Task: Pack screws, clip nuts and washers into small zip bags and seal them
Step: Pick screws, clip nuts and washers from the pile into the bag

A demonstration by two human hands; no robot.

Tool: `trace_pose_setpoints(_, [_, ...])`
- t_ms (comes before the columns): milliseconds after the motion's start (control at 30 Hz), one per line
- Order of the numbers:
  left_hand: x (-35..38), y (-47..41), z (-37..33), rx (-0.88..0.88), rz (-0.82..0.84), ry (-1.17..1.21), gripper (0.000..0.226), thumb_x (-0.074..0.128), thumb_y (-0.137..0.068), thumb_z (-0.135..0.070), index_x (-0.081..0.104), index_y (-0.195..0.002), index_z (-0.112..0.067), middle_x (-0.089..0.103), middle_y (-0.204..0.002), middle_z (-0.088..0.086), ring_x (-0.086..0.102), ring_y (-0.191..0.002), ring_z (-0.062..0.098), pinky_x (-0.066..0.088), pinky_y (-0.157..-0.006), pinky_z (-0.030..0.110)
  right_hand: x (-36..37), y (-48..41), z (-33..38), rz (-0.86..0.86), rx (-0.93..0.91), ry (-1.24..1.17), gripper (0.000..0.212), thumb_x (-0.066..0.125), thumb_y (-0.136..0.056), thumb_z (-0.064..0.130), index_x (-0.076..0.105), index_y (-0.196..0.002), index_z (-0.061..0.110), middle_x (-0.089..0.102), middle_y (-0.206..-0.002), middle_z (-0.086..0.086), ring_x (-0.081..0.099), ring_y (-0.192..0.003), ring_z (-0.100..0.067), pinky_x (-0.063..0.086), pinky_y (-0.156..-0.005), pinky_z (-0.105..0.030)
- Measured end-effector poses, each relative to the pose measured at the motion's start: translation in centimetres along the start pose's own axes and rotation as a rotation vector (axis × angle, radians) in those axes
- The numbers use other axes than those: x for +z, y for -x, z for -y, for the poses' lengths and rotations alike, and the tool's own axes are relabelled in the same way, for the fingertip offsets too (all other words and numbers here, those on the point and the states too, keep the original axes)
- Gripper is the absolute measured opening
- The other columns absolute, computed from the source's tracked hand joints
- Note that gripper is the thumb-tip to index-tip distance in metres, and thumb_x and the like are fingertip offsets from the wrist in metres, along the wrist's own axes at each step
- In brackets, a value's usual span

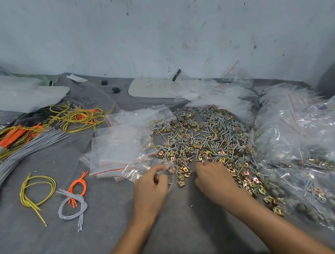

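here the left hand (150,184) has thumb and fingers curled round the mouth of a small zip bag (173,173), holding the clear film just off the grey cloth (111,227) with the opening turned toward the pile. the right hand (212,177), near it, lies knuckles-up with fingers bent down onto the near edge of the loose parts. its fingertips are hidden, so i cannot tell whether they pinch anything.

between and just beyond the hands lie brass-coloured clip nuts (185,171). farther out are the screws (187,143), then the grey round washers (213,112). empty bags (119,151) are stacked to the left, and filled bags (303,153) are heaped to the right.

the bag looks limp and slick, and probably weighs almost nothing. the zip strip at the lip is likely its stiffest part, so that is the place to hold it. the clip nuts look light and hard, with folded edges that may snag on each other, so a pinch across the flat faces should suit. the screws are thin and pointed and could prick the film, so they are better taken by the shank. the washers lie flat and may need tipping up on edge before they lift.
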State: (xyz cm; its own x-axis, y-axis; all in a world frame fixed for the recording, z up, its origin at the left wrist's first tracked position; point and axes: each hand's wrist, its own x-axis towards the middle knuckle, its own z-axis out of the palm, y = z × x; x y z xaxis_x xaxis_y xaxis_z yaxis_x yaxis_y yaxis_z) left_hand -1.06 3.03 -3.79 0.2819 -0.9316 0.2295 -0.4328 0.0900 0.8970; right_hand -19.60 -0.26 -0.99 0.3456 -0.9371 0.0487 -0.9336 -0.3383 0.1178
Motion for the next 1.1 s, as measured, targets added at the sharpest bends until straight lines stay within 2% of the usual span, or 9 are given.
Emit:
trace_pose_setpoints(133, [0.1,0.0,0.0,-0.001,0.008,0.012,0.037,0.049,-0.075,-0.027,0.076,-0.1,-0.03,0.052,-0.054,-0.011,0.049,-0.053,0.006,0.038,-0.054,0.018,0.0,0.3,0.1,-0.012,0.014,-0.057,0.032,0.046,-0.092,0.017,0.053,-0.122,0.014,0.065,-0.115,-0.012,0.062,-0.105,-0.035,0.046,-0.085,-0.041])
trace_pose_setpoints(300, [0.1,0.0,0.1,-0.011,0.012,0.009,0.036,0.049,-0.075,-0.028,0.075,-0.099,-0.032,0.054,-0.056,-0.008,0.05,-0.054,0.007,0.04,-0.055,0.021,-1.7,0.5,-0.6,-0.031,0.1,-0.241,0.015,0.047,-0.098,0.026,0.056,-0.102,0.015,0.068,-0.099,-0.004,0.064,-0.094,-0.032,0.048,-0.075,-0.039])
trace_pose_setpoints(433, [0.1,0.0,0.2,-0.007,0.008,0.007,0.035,0.049,-0.076,-0.029,0.075,-0.099,-0.033,0.057,-0.058,-0.006,0.052,-0.054,0.008,0.043,-0.057,0.024,-2.9,0.6,0.0,-0.078,0.149,-0.726,0.008,0.066,-0.091,0.032,0.068,-0.086,0.027,0.066,-0.074,0.012,0.06,-0.071,-0.003,0.044,-0.063,-0.021])
trace_pose_setpoints(500, [0.2,0.0,0.3,-0.006,0.007,0.009,0.034,0.049,-0.076,-0.029,0.074,-0.098,-0.034,0.058,-0.058,-0.007,0.052,-0.054,0.008,0.043,-0.057,0.026,-2.8,0.4,1.4,-0.126,0.123,-0.874,0.009,0.073,-0.088,0.035,0.07,-0.084,0.027,0.06,-0.065,0.011,0.054,-0.062,0.0,0.036,-0.055,-0.015])
trace_pose_setpoints(667, [0.1,-0.1,0.5,-0.001,0.018,-0.002,0.03,0.051,-0.076,-0.031,0.073,-0.097,-0.033,0.062,-0.06,-0.006,0.057,-0.058,0.008,0.047,-0.061,0.028,-0.9,0.0,4.3,-0.293,0.05,-0.814,0.004,0.075,-0.088,0.029,0.075,-0.092,0.027,0.05,-0.077,0.016,0.048,-0.072,0.0,0.037,-0.069,-0.024])
trace_pose_setpoints(800, [0.2,-0.1,0.7,0.004,0.008,0.003,0.028,0.05,-0.074,-0.029,0.069,-0.089,-0.044,0.063,-0.062,-0.011,0.058,-0.059,0.004,0.044,-0.058,0.017,-0.2,-0.4,4.2,-0.103,-0.007,-0.531,0.024,0.062,-0.097,0.043,0.073,-0.116,0.034,0.058,-0.099,0.002,0.054,-0.102,-0.023,0.042,-0.081,-0.033])
trace_pose_setpoints(867, [0.2,-0.1,0.7,-0.011,0.003,0.007,0.031,0.05,-0.075,-0.029,0.071,-0.093,-0.04,0.062,-0.061,-0.01,0.057,-0.057,0.005,0.045,-0.059,0.021,-0.4,-0.3,3.5,-0.093,-0.031,-0.541,0.027,0.06,-0.098,0.041,0.07,-0.122,0.035,0.052,-0.091,0.007,0.053,-0.097,-0.021,0.039,-0.076,-0.032])
trace_pose_setpoints(967, [0.2,-0.1,0.6,-0.02,-0.001,0.012,0.035,0.05,-0.075,-0.029,0.075,-0.1,-0.032,0.058,-0.058,-0.006,0.056,-0.056,0.01,0.047,-0.06,0.028,-0.7,0.3,1.4,-0.203,0.084,-0.638,0.013,0.064,-0.095,0.036,0.073,-0.104,0.035,0.05,-0.082,0.018,0.051,-0.086,-0.01,0.037,-0.071,-0.03])
trace_pose_setpoints(1100, [0.3,-0.1,0.5,-0.007,-0.004,0.009,0.035,0.05,-0.076,-0.028,0.075,-0.1,-0.031,0.055,-0.056,-0.007,0.052,-0.054,0.01,0.044,-0.059,0.029,-0.7,1.4,-1.8,-0.118,0.229,-0.386,0.015,0.061,-0.094,0.043,0.065,-0.091,0.029,0.058,-0.092,0.011,0.056,-0.096,-0.019,0.042,-0.073,-0.032])
